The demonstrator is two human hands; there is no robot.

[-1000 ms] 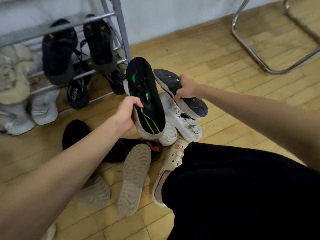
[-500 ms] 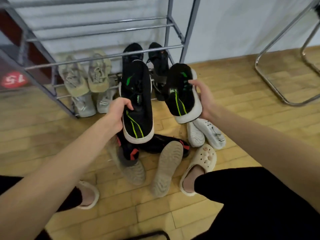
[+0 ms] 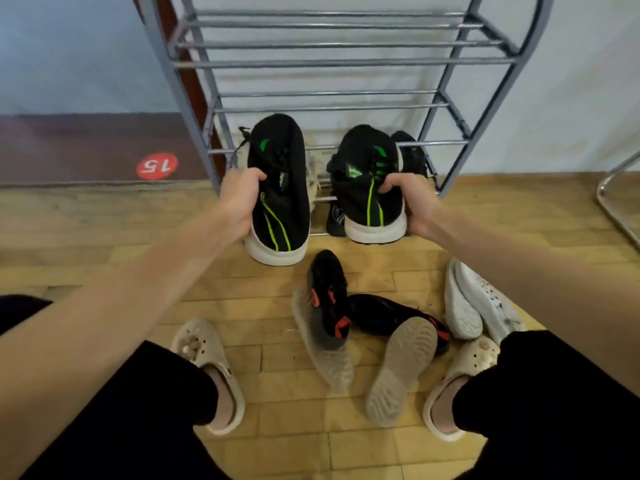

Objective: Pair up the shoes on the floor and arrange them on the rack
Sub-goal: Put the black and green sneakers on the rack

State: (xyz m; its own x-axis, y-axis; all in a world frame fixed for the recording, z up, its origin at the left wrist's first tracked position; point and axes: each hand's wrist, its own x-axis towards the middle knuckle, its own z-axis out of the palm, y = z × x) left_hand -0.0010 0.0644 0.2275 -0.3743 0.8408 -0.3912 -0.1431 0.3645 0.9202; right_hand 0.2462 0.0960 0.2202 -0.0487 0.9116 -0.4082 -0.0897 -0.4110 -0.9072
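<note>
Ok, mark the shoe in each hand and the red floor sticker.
left-hand shoe (image 3: pixel 282 202), head view, black knit upper.
right-hand shoe (image 3: pixel 363 192), head view, upper beside green stripe.
red sticker (image 3: pixel 157 165), head view, centre.

both my arms reach forward toward the rack (image 3: pixel 346 62), bare to the elbow. my left hand (image 3: pixel 239 199) curls its fingers over a shoe's collar (image 3: pixel 280 188), left of rack centre. my right hand (image 3: pixel 412 199) grips the other shoe (image 3: pixel 367 188), thumb on top.

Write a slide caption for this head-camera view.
Left hand and right hand each hold a black-and-green sneaker before the rack.
</note>
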